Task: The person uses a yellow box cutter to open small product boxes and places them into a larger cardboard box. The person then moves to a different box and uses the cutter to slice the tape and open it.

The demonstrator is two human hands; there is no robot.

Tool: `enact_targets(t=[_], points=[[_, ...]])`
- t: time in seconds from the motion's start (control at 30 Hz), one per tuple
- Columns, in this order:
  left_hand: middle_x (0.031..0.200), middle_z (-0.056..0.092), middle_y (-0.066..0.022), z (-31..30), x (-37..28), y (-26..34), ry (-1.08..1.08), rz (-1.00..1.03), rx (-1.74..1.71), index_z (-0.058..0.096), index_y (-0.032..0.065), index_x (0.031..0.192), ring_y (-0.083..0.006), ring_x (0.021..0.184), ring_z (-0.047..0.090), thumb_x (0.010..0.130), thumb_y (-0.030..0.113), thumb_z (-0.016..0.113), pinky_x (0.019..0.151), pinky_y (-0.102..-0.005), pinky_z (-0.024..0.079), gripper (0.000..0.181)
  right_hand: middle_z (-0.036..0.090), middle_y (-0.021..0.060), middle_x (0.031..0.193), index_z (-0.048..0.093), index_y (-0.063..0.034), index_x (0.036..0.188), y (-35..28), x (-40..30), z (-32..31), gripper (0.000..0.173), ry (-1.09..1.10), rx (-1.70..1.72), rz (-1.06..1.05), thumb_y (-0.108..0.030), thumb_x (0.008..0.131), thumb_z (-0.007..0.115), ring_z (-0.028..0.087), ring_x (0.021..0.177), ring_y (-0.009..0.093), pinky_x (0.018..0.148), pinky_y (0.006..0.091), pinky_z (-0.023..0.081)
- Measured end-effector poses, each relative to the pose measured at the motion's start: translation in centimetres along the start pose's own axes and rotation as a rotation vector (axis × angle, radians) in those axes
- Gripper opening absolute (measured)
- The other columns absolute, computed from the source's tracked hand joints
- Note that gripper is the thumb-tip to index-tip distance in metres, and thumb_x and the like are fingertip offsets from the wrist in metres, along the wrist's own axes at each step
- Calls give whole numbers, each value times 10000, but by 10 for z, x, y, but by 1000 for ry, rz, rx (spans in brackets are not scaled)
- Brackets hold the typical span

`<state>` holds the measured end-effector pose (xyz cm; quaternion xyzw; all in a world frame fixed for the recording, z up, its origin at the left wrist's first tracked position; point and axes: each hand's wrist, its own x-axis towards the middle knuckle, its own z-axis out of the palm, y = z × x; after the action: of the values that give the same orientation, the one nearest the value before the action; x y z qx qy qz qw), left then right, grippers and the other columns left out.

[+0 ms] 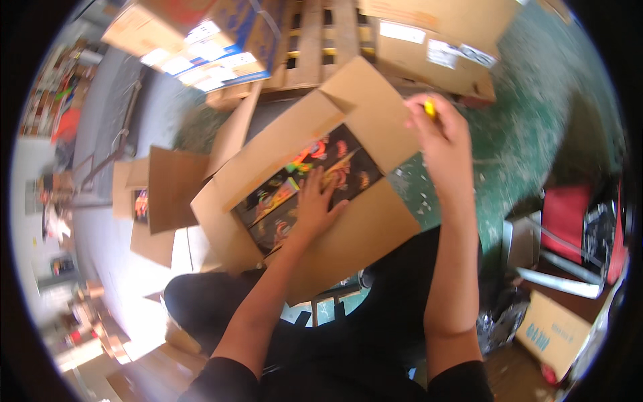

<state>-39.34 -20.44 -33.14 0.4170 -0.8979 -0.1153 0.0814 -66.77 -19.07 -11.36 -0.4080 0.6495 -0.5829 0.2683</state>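
An opened cardboard carton (351, 231) stands before me with its flaps folded outward. Dark printed packages (361, 178) with colourful artwork lie inside it. My left hand (317, 203) rests on them with its fingers spread and holds nothing. Raised above the floor, to the right of the carton, my right hand (442, 123) is curled around a small yellow object (430, 108). Most of that object is hidden by the fingers, so its kind cannot be told.
A smaller open carton (176, 191) stands to the left. Ahead, a wooden pallet (306, 45) lies between labelled cartons (432, 50) and blue-printed boxes (221, 55). On the right are a red chair (565, 221), crumpled plastic (495, 326) and a printed cardboard piece (552, 331).
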Motion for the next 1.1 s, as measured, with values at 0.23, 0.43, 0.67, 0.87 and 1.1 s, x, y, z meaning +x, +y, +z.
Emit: enact_targets(t=[0.23, 0.43, 0.67, 0.87, 1.1], points=[[1536, 449, -190, -40, -36, -27, -500, 2, -157, 528, 78, 1428, -404, 1365, 490, 894, 377, 671, 1101, -547, 413, 629, 607, -32, 881, 708, -90, 1189, 7, 6, 22, 210, -53, 87, 155, -193, 1026, 625, 405, 652, 17, 573, 189, 312], [1185, 663, -162, -193, -143, -45, -375, 16, -193, 632, 94, 1299, -346, 1062, 672, 928, 326, 630, 912, -495, 535, 437, 596, -55, 913, 651, -84, 1295, 59, 16, 40, 284, -273, 66, 176, -186, 1035, 597, 433, 701, 9, 627, 178, 347], [1152, 667, -108, -339, -331, -120, 806, -758, -281, 662, 68, 1201, -290, 1086, 642, 856, 159, 782, 937, -407, 519, 377, 588, -26, 945, 624, -122, 1296, 56, -12, 35, 257, -321, -137, 104, -194, 1072, 521, 433, 676, 7, 577, 177, 349], [1500, 422, -282, -253, -511, -224, 372, -1300, 277, 418, -16, 1486, -450, 1412, 383, 805, 455, 806, 1151, -512, 341, 914, 620, -29, 867, 633, -131, 1228, 83, -48, 70, 205, -377, -216, 51, -202, 1044, 576, 431, 630, 11, 548, 199, 351], [1328, 625, -240, -202, -546, -249, 586, -954, 377, 599, 69, 1392, -377, 1248, 587, 963, 205, 587, 1045, -426, 462, 450, 597, -43, 796, 641, -107, 1153, 75, -105, 107, 128, -465, -221, -78, -150, 1038, 603, 448, 615, 22, 526, 206, 347]])
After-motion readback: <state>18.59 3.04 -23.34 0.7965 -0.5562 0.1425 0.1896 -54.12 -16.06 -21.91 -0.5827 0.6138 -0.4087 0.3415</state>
